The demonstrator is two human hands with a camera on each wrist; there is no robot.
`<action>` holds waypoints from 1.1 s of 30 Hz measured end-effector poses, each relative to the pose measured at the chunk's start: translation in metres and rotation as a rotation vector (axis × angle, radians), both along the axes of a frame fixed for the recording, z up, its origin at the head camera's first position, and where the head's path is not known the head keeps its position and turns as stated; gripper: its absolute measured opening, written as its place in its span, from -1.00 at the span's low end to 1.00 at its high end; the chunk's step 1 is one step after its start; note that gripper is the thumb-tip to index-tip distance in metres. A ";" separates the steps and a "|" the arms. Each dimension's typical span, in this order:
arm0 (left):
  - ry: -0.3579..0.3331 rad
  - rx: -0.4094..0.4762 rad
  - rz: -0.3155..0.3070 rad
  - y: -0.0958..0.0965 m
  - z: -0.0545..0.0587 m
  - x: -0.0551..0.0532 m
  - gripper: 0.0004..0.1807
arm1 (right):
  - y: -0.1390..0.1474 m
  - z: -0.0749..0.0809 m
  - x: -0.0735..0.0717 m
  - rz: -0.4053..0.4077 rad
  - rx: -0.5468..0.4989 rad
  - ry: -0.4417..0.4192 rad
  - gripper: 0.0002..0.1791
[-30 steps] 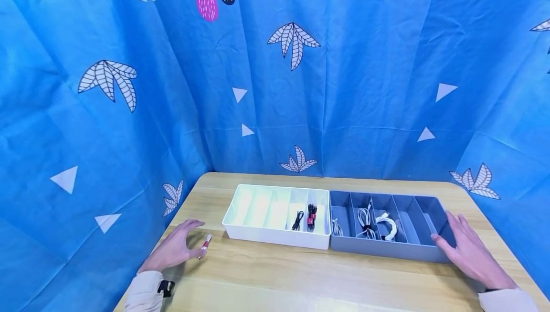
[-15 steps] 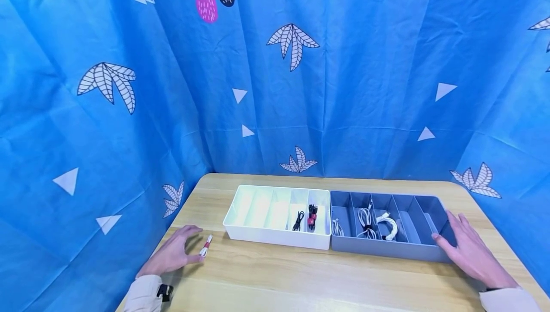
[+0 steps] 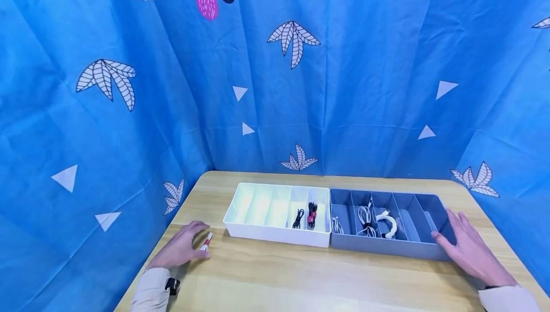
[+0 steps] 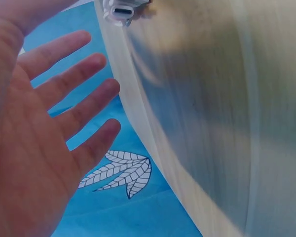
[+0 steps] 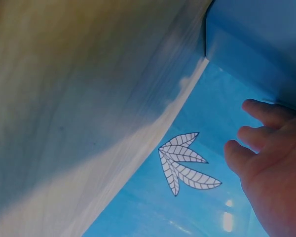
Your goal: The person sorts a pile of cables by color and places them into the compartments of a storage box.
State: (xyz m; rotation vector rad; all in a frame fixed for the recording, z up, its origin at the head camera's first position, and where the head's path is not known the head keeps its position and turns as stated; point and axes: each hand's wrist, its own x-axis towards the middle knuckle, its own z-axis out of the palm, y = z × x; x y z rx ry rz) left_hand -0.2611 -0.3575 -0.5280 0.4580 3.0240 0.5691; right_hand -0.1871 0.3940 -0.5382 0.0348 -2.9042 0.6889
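A small bundled white cable (image 3: 206,242) with a red tie lies on the table at the left. Around it my left hand (image 3: 180,245) is spread, thumb on the near side and index finger on the far side. In the left wrist view the other fingers are straight, and the cable's connector (image 4: 121,12) shows at the top. My right hand (image 3: 470,250) rests at the right end of the grey divided box (image 3: 386,247). Its thumb lies at the front rim and its fingers extend along the end wall (image 5: 256,69); the right wrist view hides its thumb.
Left of the grey box, end to end with it, stands a white divided box (image 3: 275,235). Two black cables (image 3: 298,218) sit in its right compartments. Several white cables (image 3: 365,221) fill the left compartments of the grey box. Blue curtains (image 3: 275,87) enclose the table.
My left hand drew back slightly, then came forward and right, so its thumb and index finger now stand closer around the white cable. The right hand stays in place.
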 end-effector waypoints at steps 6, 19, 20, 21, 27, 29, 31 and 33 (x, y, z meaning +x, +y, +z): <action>0.001 -0.030 0.009 -0.005 -0.001 -0.002 -0.04 | 0.000 0.000 -0.002 -0.004 0.010 -0.024 0.01; -0.043 -0.037 -0.067 -0.006 -0.001 -0.008 0.03 | 0.000 0.002 -0.001 0.005 0.012 -0.006 0.00; -0.048 -0.032 -0.076 -0.005 -0.001 -0.010 0.03 | 0.000 0.002 -0.002 0.005 0.012 -0.008 0.00; -0.051 -0.031 -0.088 -0.005 -0.001 -0.011 0.03 | -0.001 0.003 -0.002 0.004 0.014 -0.011 0.00; -0.103 0.002 -0.158 0.003 0.000 -0.020 -0.10 | 0.000 0.003 -0.002 0.002 0.019 -0.026 0.00; -0.122 0.012 -0.167 0.005 0.000 -0.022 -0.15 | 0.000 0.003 -0.002 0.005 0.018 -0.021 0.00; -0.131 0.015 -0.156 0.007 0.001 -0.023 -0.20 | -0.001 0.003 -0.001 0.006 0.016 -0.017 0.00; -0.126 0.009 -0.129 0.009 0.001 -0.023 -0.23 | -0.001 0.003 -0.002 0.005 0.016 -0.010 0.00</action>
